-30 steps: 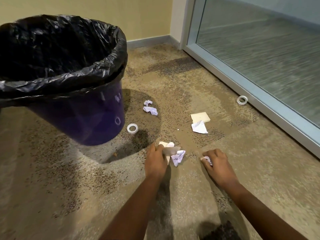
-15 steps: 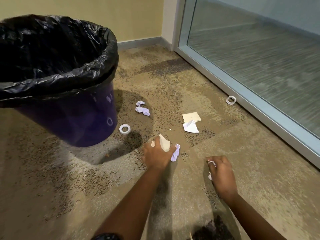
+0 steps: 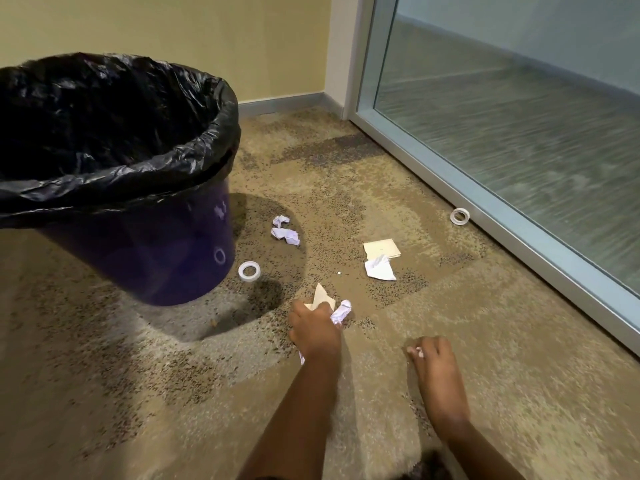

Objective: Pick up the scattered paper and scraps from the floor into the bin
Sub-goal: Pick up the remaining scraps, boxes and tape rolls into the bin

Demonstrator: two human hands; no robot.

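A purple bin (image 3: 145, 258) lined with a black bag (image 3: 104, 133) stands at the left. My left hand (image 3: 313, 329) is closed around a bunch of paper scraps (image 3: 329, 303), a tan piece and a crumpled white one sticking out past the fingers. My right hand (image 3: 433, 362) is curled just above the carpet with a small white scrap (image 3: 417, 351) pinched at the fingertips. On the floor lie two crumpled white papers (image 3: 285, 230) by the bin, a tan folded sheet (image 3: 381, 248) and a white crumpled paper (image 3: 379, 269).
A tape roll (image 3: 249, 270) lies beside the bin's base, and another tape roll (image 3: 460, 216) rests against the glass door's metal frame (image 3: 519, 237) on the right. A yellow wall with baseboard (image 3: 284, 102) closes the far side. The carpet is speckled beige.
My left hand has gathered the tan and white scraps off the carpet and lifted slightly. My right hand closed on its small scrap and drew back toward me.
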